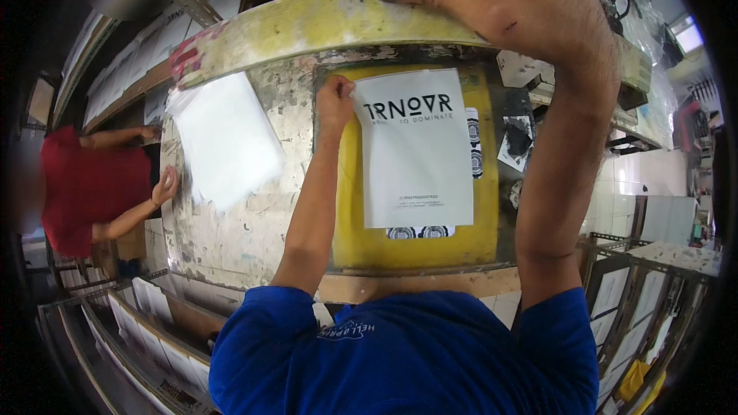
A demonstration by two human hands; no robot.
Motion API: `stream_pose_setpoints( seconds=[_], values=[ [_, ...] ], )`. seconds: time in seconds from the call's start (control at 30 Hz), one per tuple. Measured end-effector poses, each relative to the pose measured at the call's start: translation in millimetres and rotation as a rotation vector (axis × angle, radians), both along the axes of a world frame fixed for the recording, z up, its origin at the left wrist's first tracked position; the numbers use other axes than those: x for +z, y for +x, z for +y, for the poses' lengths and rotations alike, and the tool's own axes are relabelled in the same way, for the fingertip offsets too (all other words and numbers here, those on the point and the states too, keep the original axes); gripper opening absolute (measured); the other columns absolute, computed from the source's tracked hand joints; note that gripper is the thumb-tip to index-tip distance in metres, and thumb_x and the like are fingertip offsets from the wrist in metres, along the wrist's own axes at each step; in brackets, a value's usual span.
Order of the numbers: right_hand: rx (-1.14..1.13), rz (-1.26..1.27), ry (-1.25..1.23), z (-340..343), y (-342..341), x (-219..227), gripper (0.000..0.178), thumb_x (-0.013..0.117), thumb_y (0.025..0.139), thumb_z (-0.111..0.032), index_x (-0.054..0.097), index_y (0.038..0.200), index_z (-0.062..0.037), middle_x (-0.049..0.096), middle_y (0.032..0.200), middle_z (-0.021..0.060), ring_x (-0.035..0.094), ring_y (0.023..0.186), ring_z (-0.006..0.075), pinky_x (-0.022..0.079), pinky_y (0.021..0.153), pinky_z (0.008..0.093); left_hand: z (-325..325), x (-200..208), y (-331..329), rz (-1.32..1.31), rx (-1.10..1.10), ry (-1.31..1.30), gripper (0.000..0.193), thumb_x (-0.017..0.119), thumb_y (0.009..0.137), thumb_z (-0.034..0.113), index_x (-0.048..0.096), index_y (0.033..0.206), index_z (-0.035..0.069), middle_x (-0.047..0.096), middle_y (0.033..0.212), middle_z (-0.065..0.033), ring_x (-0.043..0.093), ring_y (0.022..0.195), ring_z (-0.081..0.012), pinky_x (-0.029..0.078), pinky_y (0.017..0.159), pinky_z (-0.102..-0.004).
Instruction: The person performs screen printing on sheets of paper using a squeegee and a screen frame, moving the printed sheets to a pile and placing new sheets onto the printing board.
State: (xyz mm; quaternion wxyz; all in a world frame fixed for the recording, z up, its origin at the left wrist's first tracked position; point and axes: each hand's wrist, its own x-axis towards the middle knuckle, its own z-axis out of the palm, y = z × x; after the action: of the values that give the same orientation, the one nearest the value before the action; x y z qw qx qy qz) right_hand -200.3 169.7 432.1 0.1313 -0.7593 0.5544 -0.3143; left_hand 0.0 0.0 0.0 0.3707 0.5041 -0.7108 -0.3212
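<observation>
My left hand (336, 104) pinches the upper left corner of a white printed sheet (419, 157), paper or thin plastic, with black lettering near its top and small lines of print near its bottom. This sheet lies over a yellow board (350, 242) on the worktable; its left top edge looks slightly lifted. Round black-and-white printed labels (421, 232) stick out from under its lower and right edges. Above, my right hand (530, 11) grips a raised, yellow-stained wooden frame (307, 27), its black-smudged thumb along the bar; its other fingers are hidden.
A stack of blank white sheets (227, 138) lies on the paint-worn table (231, 238) to the left. Beyond it stands a person in a red shirt (96, 184). An ink-smeared card (516, 142) sits right of the board. Racks (138, 323) with white sheets flank me.
</observation>
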Motion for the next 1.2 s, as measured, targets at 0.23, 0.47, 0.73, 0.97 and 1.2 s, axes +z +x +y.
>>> stream_pose_setpoints(
  seconds=[0.23,0.47,0.73,0.97,1.2],
  values=[
    [-0.033,0.203,-0.349,-2.8,5.2,-17.4,0.036,0.078,0.076,-0.023,0.077,0.104,-0.0020,0.077,0.087,0.0127,0.068,0.071,0.0190,0.054,0.069,0.0288,8.4,15.1,114.4,0.280,0.251,-0.018,0.009,0.067,0.090,0.005,0.065,0.093,-0.003,0.066,0.080,-0.0069,0.058,0.073,-0.0145,0.048,0.071,-0.0301],
    [-0.172,0.230,-0.278,-7.6,-10.3,-38.3,0.042,0.076,0.084,-0.017,0.070,0.125,-0.0075,0.073,0.111,0.0130,0.069,0.095,0.0194,0.051,0.091,0.0330,31.3,5.7,284.2,0.394,0.565,-0.165,0.008,0.066,0.090,0.005,0.063,0.092,-0.003,0.064,0.084,-0.0054,0.058,0.078,-0.0125,0.048,0.073,-0.0273],
    [-0.158,0.184,-0.302,-8.5,-8.3,-42.0,0.040,0.075,0.086,-0.026,0.072,0.122,-0.0093,0.074,0.103,0.0128,0.070,0.092,0.0213,0.051,0.088,0.0328,173.3,57.3,362.4,0.287,0.994,-0.451,0.030,0.067,0.096,0.012,0.060,0.119,-0.006,0.066,0.103,-0.0110,0.059,0.089,-0.0190,0.049,0.082,-0.0328],
    [-0.180,0.161,-0.254,-14.3,-25.1,-48.0,0.041,0.071,0.090,-0.020,0.068,0.129,-0.0096,0.068,0.124,0.0136,0.064,0.110,0.0204,0.047,0.101,0.0331,484.2,-1.4,308.2,-0.229,0.672,0.274,0.017,0.075,0.086,0.015,0.072,0.099,0.004,0.067,0.078,-0.0123,0.066,0.074,-0.0253,0.052,0.069,-0.0375],
    [-0.155,0.153,-0.238,-17.4,-19.3,-51.7,0.045,0.070,0.094,-0.031,0.064,0.134,-0.0115,0.066,0.129,0.0128,0.064,0.114,0.0206,0.049,0.101,0.0338,572.6,-10.7,296.8,-0.176,0.350,1.001,0.012,0.066,0.095,0.014,0.072,0.099,0.005,0.071,0.088,-0.0108,0.066,0.086,-0.0218,0.050,0.080,-0.0375]
  ],
)
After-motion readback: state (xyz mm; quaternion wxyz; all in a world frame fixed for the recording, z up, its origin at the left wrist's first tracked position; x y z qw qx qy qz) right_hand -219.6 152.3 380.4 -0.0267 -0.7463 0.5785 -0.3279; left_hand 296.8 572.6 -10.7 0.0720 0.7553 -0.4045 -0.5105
